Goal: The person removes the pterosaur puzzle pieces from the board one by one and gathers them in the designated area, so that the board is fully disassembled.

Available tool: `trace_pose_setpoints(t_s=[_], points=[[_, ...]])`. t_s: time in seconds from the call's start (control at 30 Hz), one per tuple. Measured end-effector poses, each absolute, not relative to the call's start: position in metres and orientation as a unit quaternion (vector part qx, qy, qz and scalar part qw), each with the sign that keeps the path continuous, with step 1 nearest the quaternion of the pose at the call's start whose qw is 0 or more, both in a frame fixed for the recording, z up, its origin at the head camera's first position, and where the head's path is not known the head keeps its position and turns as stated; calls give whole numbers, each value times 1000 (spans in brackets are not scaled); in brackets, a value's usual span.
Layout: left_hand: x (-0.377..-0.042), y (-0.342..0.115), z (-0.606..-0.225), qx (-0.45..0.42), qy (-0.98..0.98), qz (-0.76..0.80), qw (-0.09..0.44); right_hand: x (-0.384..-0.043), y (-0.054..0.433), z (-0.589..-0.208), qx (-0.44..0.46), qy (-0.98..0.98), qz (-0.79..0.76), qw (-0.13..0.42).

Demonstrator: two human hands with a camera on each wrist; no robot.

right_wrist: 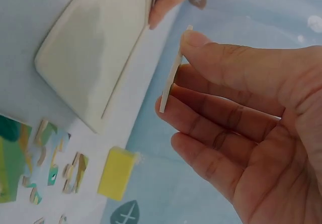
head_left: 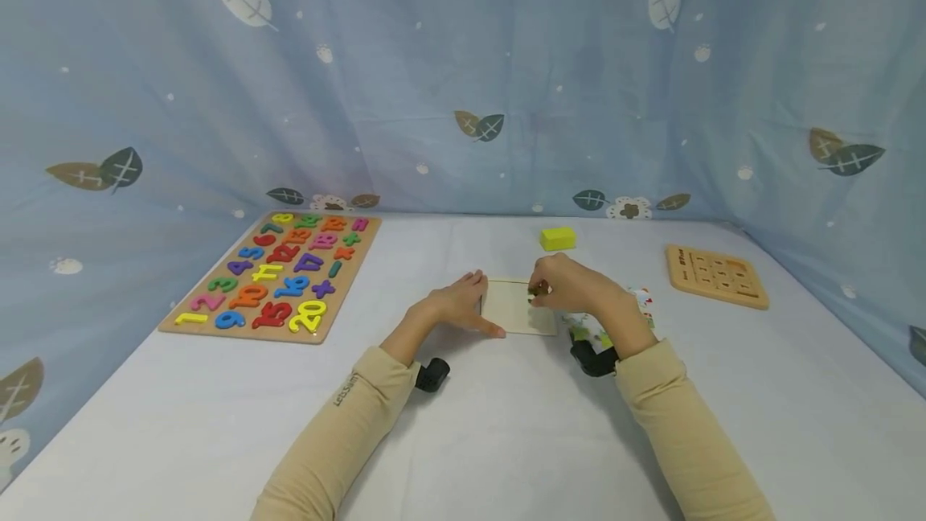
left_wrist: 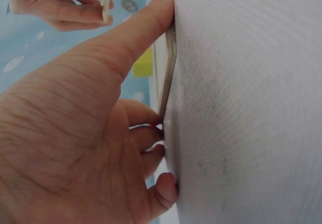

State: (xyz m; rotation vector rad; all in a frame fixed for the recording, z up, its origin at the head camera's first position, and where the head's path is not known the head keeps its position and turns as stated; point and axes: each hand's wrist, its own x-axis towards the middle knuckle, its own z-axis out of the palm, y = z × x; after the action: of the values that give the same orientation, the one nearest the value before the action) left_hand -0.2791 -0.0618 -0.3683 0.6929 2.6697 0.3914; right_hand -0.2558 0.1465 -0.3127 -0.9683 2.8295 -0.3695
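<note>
A shallow, pale wooden puzzle tray (head_left: 510,310) lies flat between the hands, its bare inner surface showing. My left hand (head_left: 459,304) rests spread against its left side, the straight thumb along the near edge. In the left wrist view the fingers touch the table beside the tray's edge. Above the tray's right part, my right hand (head_left: 571,284) pinches a thin jigsaw piece (right_wrist: 171,85) between thumb and fingers. That piece is seen edge-on in the right wrist view, so its picture is hidden. Several loose jigsaw pieces (right_wrist: 50,153) lie right of the tray, partly behind the right forearm.
A yellow block (head_left: 558,239) sits behind the tray. On the left lies a board of coloured numbers (head_left: 278,280); on the right, a small wooden number board (head_left: 716,276). A patterned blue curtain (head_left: 463,79) hangs along the table's back and sides.
</note>
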Motion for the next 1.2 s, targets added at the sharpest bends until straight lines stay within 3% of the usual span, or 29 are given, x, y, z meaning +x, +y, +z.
trace_pose_setpoints(t_s=[0.5,1.2], points=[[-280,-63,-365,244,944,130,177,-247,178,-315,-315,939,-115,78],[-281,-63,-370,244,943,140,177,-223,233,-319,-310,944,-102,47]])
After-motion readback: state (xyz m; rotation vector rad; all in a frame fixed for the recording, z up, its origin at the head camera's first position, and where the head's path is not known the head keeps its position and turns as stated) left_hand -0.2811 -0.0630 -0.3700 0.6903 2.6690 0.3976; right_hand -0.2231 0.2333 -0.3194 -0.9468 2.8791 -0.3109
